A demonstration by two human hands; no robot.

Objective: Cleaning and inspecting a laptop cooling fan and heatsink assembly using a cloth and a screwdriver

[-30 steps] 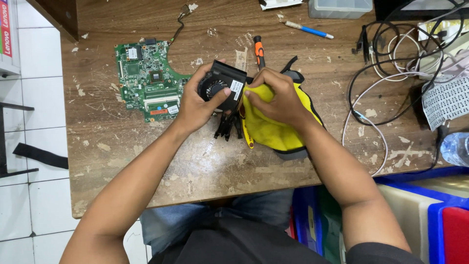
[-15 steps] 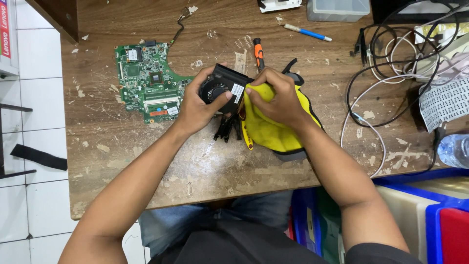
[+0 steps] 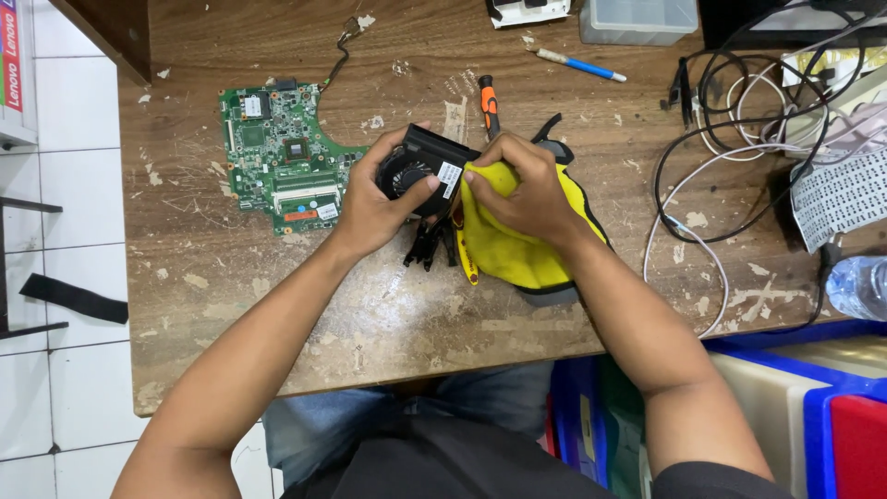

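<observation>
My left hand [image 3: 381, 201] grips a black laptop cooling fan [image 3: 420, 166] held just above the wooden table [image 3: 305, 296], thumb across its round opening. My right hand [image 3: 527, 189] presses a yellow cloth [image 3: 508, 245] against the fan's right edge, fingers bunched on the cloth. A black bundle of short wires [image 3: 430, 245] hangs below the fan. The cloth's lower part drapes onto the table over a grey-edged object.
A green circuit board [image 3: 282, 157] lies left of the fan. An orange-handled screwdriver [image 3: 488, 102] and a blue pen [image 3: 580, 65] lie behind. Tangled cables [image 3: 739, 120], a keyboard piece [image 3: 845, 199] and a water bottle [image 3: 859, 286] sit right. Blue bins [image 3: 785, 407] stand below.
Both hands stay on the fan and cloth; the right hand has shifted slightly on the cloth. Nothing else has moved.
</observation>
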